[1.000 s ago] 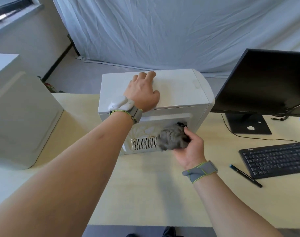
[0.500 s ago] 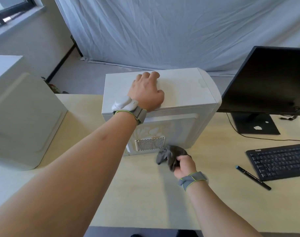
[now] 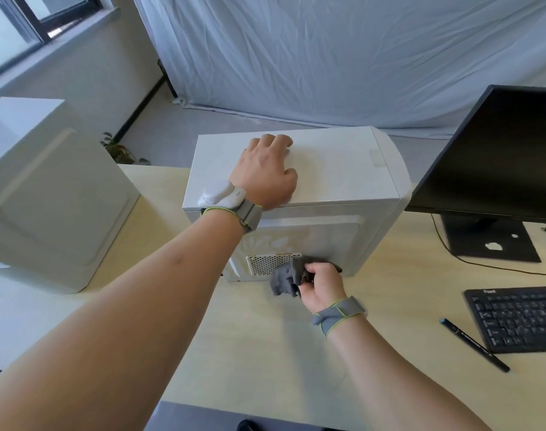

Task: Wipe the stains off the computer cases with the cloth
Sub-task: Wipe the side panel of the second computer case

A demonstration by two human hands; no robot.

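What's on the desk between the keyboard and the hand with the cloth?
In the head view, a dark pen lies just left of the keyboard. From the pen to the right hand holding the cloth, only bare desk shows.

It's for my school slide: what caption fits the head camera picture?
Left hand steadies a white computer case while right hand wipes its side with a grey cloth.

Matt white case [image 3: 334, 169], fuzzy grey cloth [image 3: 285, 276]
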